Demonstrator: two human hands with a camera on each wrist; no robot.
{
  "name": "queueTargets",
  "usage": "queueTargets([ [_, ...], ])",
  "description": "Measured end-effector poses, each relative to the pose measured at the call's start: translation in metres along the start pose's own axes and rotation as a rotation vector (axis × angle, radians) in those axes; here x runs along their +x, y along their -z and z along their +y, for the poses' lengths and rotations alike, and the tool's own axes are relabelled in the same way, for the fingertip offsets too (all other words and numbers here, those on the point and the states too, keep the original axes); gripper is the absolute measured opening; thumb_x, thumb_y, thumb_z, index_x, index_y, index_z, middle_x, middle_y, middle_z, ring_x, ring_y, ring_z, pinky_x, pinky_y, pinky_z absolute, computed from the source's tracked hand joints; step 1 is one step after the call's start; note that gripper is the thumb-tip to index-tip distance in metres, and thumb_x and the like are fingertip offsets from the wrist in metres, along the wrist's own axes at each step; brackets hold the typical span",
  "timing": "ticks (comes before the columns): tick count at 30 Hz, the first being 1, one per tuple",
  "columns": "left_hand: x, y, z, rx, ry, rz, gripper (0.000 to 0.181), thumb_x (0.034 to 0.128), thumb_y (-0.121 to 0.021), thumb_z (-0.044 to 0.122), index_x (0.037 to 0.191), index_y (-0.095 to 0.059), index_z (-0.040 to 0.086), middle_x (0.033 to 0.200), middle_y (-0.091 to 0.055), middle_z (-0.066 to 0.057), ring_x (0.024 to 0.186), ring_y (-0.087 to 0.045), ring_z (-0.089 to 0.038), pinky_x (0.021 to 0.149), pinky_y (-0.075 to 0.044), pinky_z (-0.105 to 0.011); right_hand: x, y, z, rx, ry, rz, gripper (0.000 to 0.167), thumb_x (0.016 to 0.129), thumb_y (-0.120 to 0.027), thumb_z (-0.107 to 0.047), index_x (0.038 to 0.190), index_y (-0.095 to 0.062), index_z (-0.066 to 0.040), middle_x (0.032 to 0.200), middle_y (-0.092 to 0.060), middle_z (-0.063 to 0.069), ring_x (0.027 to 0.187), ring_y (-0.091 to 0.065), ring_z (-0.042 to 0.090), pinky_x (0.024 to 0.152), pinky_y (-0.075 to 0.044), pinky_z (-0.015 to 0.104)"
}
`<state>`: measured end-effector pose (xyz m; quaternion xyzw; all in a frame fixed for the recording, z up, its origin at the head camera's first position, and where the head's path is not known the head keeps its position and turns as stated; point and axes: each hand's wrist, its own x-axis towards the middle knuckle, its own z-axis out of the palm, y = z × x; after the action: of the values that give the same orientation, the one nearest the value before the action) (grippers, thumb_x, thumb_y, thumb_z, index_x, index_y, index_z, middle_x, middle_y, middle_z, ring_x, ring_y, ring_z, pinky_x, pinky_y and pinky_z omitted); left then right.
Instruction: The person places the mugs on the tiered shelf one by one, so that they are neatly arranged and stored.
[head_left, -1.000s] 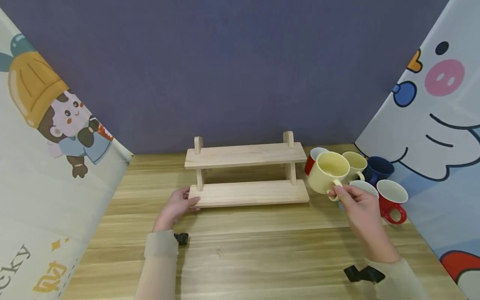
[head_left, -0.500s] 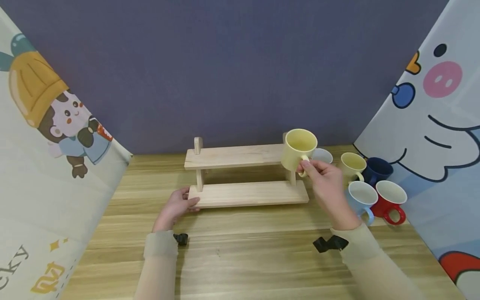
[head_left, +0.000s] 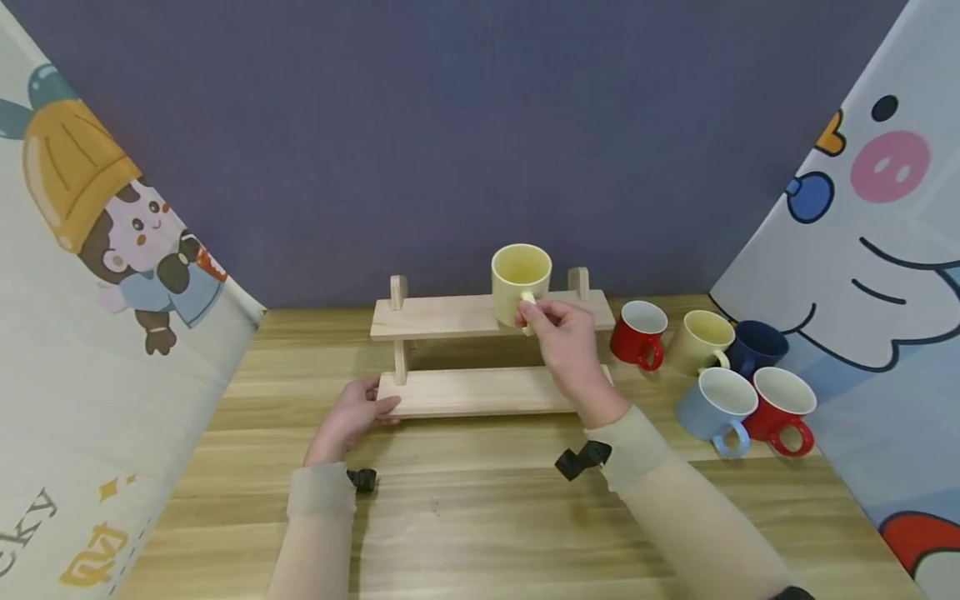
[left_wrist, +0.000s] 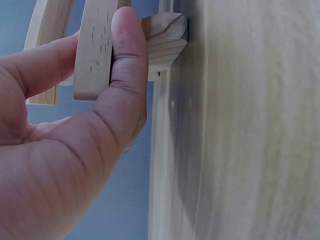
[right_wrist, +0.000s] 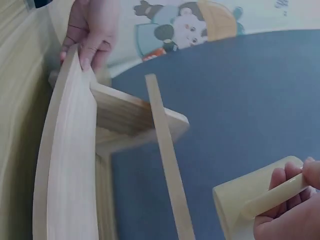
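A two-tier wooden rack stands against the blue-grey back wall, with an upper board (head_left: 442, 317) and a lower board (head_left: 472, 392). The left end of the lower board is pinched by my left hand (head_left: 352, 417), its thumb on one face and fingers on the other in the left wrist view, where the board's end (left_wrist: 93, 55) shows close up. My right hand (head_left: 566, 350) grips a pale yellow mug (head_left: 508, 287) by its handle. That mug is upright over the right half of the upper board; in the right wrist view a gap separates the mug (right_wrist: 240, 192) from the board.
Right of the rack stand several mugs: a red one (head_left: 628, 340), another yellow one (head_left: 686, 350), a dark blue one (head_left: 753, 346), a light blue one (head_left: 705, 412) and a second red one (head_left: 768, 408). Printed panels flank the wood-grain table (head_left: 465, 517).
My right hand has carried the yellow mug leftward and up, from beside the other mugs to over the upper board. The left hand has stayed at the rack's left end.
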<state>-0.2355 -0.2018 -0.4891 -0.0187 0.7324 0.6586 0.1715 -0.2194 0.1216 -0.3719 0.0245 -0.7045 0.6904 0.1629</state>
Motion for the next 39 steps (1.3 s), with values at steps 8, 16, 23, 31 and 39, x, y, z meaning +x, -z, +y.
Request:
queueTargets([
  [8, -0.005, 0.003, -0.005, -0.006, 0.031, 0.009, 0.062, 0.1017, -0.059, -0.004, 0.149, -0.023, -0.021, 0.133, -0.049, -0.036, 0.106, -0.062, -0.036, 0.084, -0.062, -0.042, -0.001, -0.056, 0.008, 0.034, -0.006, -0.065, 0.022, 0.098, -0.073, -0.018, 0.096, -0.077, 0.004, 0.088, -0.073, 0.01, 0.086, -0.063, 0.018, 0.079, -0.055, 0.035],
  [16, -0.004, 0.005, -0.005, -0.008, 0.025, 0.008, 0.059, 0.102, -0.059, -0.003, 0.147, -0.026, -0.022, 0.13, -0.051, -0.036, 0.102, -0.064, -0.034, 0.084, -0.062, -0.043, -0.004, -0.107, 0.008, 0.1, -0.027, -0.075, 0.021, 0.097, -0.074, -0.017, 0.095, -0.078, 0.003, 0.084, -0.073, 0.006, 0.084, -0.064, 0.016, 0.076, -0.055, 0.027],
  [23, -0.003, 0.007, -0.004, -0.012, 0.022, 0.007, 0.066, 0.1022, -0.06, 0.0, 0.15, -0.02, -0.021, 0.137, -0.045, -0.038, 0.109, -0.062, -0.037, 0.086, -0.062, -0.044, -0.001, -0.136, 0.011, 0.117, -0.016, -0.023, 0.017, 0.096, -0.075, -0.014, 0.092, -0.078, 0.003, 0.082, -0.074, 0.008, 0.081, -0.069, 0.018, 0.068, -0.055, 0.022],
  [31, 0.003, 0.004, -0.005, -0.03, -0.006, -0.018, 0.06, 0.1014, -0.061, -0.002, 0.147, -0.027, -0.021, 0.132, -0.051, -0.035, 0.104, -0.064, -0.033, 0.084, -0.062, -0.044, 0.003, -0.146, 0.022, 0.124, 0.003, -0.009, 0.016, 0.095, -0.075, -0.013, 0.092, -0.078, 0.002, 0.081, -0.074, 0.005, 0.079, -0.07, 0.016, 0.07, -0.059, 0.025],
  [39, 0.004, 0.002, -0.004, -0.034, 0.008, -0.006, 0.059, 0.1012, -0.062, 0.0, 0.146, -0.03, -0.02, 0.125, -0.056, -0.032, 0.102, -0.064, -0.034, 0.084, -0.062, -0.044, 0.003, -0.142, 0.025, 0.108, -0.001, -0.075, 0.02, 0.096, -0.075, -0.018, 0.095, -0.079, 0.002, 0.084, -0.074, 0.005, 0.085, -0.068, 0.016, 0.073, -0.057, 0.024],
])
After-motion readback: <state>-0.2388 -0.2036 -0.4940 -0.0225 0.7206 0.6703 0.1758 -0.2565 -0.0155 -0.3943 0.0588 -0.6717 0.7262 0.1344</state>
